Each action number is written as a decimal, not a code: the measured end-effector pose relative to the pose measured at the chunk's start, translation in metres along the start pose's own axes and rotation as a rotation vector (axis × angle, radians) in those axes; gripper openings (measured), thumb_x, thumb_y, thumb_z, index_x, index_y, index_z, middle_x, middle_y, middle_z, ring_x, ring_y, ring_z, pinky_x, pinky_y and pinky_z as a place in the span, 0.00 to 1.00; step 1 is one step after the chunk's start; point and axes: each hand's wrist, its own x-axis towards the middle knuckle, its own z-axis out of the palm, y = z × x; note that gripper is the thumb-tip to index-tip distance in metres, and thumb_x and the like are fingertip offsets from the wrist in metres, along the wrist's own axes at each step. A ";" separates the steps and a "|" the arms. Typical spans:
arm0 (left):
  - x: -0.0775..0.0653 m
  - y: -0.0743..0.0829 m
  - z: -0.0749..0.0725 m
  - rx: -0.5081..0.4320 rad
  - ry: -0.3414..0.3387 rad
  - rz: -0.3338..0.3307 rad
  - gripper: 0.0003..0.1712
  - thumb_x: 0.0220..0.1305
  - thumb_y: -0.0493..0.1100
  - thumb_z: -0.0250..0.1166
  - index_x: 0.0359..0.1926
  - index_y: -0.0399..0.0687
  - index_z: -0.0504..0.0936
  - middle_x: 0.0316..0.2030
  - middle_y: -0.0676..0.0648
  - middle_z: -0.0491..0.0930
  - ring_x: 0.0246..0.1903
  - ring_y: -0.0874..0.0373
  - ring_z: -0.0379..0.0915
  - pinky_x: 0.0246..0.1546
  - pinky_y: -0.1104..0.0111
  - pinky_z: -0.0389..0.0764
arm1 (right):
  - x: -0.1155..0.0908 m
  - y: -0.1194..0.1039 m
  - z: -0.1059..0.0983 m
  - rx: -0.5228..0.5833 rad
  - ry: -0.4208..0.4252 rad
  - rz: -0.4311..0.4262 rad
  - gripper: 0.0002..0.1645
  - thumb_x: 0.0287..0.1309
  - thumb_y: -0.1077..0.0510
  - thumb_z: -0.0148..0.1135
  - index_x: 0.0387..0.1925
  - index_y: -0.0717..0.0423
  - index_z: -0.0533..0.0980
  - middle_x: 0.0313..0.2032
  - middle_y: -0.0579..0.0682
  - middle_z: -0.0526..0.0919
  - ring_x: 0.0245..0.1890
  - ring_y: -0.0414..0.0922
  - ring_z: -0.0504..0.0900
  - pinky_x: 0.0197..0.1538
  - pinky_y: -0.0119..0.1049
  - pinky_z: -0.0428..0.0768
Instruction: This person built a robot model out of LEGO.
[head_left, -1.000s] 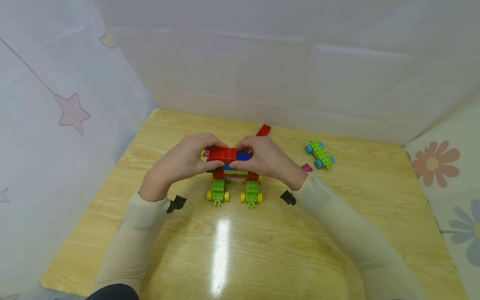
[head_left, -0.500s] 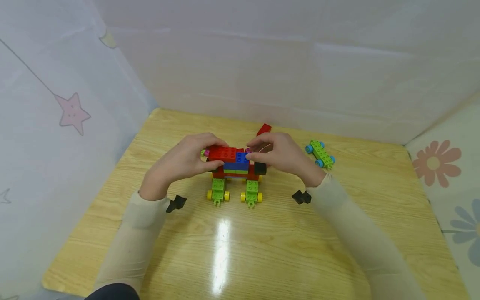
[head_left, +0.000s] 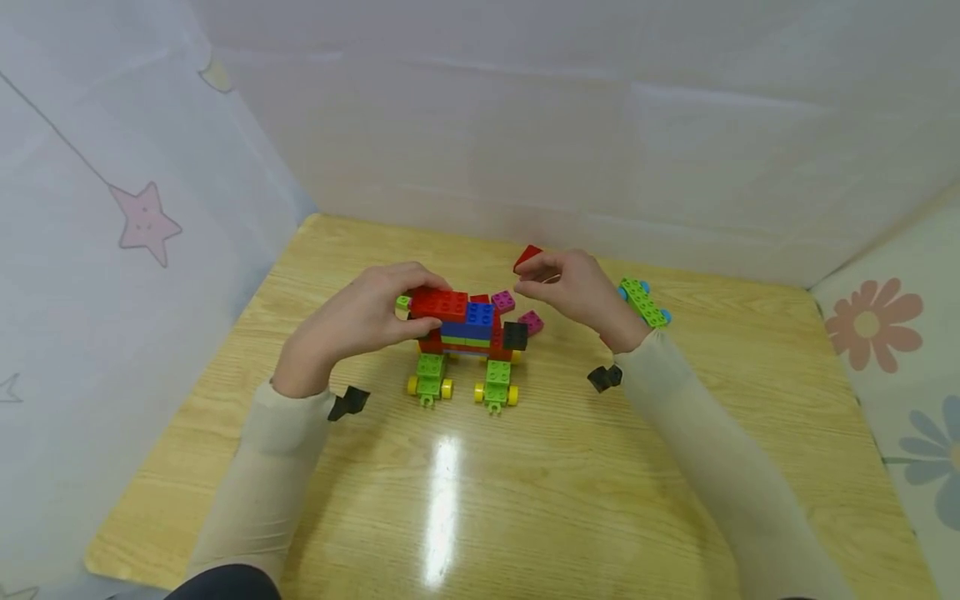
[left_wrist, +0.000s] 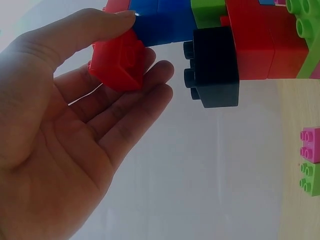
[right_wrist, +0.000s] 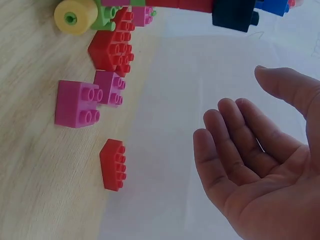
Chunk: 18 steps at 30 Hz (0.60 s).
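In the head view a toy brick build stands on two green wheeled bases (head_left: 498, 373) with yellow wheels. On top sit a long red brick (head_left: 441, 305) and a blue brick (head_left: 480, 318); black bricks (head_left: 514, 335) stick out at the sides. My left hand (head_left: 358, 315) grips the red brick at the left end, thumb in front and fingers behind. The left wrist view shows that red brick (left_wrist: 117, 62) between thumb and fingers. My right hand (head_left: 576, 285) hovers right of the build, fingers loosely bent; in the right wrist view its palm (right_wrist: 265, 190) holds nothing.
Behind and right of the build lie pink bricks (head_left: 531, 322). A loose red brick (head_left: 527, 257) lies near the table's back edge, partly behind my right hand. A green base with blue wheels (head_left: 645, 302) stands farther right. White cloth (head_left: 480, 142) hangs behind the table.
My right hand has let go of the blue brick and moved away to the right and back, uncovering the pink bricks. The left hand keeps its grip on the red brick.
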 end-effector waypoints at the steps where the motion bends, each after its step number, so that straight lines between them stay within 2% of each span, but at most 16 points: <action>1: 0.000 0.000 0.000 0.002 0.003 0.003 0.22 0.71 0.41 0.79 0.62 0.46 0.87 0.54 0.48 0.89 0.48 0.52 0.84 0.56 0.55 0.87 | 0.002 0.001 0.000 0.001 0.005 -0.002 0.21 0.76 0.44 0.73 0.63 0.46 0.88 0.60 0.49 0.91 0.60 0.52 0.87 0.68 0.56 0.85; 6: 0.001 -0.001 0.000 0.016 0.002 0.004 0.23 0.71 0.40 0.79 0.64 0.44 0.86 0.54 0.47 0.89 0.49 0.51 0.84 0.57 0.54 0.87 | 0.014 0.011 -0.002 -0.010 0.045 0.017 0.21 0.76 0.46 0.74 0.63 0.50 0.87 0.59 0.52 0.91 0.61 0.53 0.87 0.66 0.55 0.86; 12: 0.002 0.000 0.002 0.020 -0.005 -0.008 0.26 0.72 0.44 0.79 0.66 0.44 0.85 0.57 0.47 0.89 0.51 0.51 0.85 0.60 0.52 0.87 | 0.027 0.025 -0.003 0.003 0.066 0.077 0.28 0.76 0.47 0.74 0.69 0.56 0.83 0.61 0.55 0.90 0.62 0.55 0.86 0.67 0.54 0.87; 18: 0.006 0.001 0.006 0.006 0.030 0.030 0.22 0.72 0.45 0.79 0.62 0.45 0.87 0.53 0.48 0.89 0.46 0.54 0.84 0.54 0.56 0.87 | 0.043 0.043 -0.002 0.045 0.103 0.105 0.36 0.75 0.48 0.74 0.76 0.59 0.77 0.64 0.57 0.87 0.65 0.56 0.84 0.69 0.56 0.86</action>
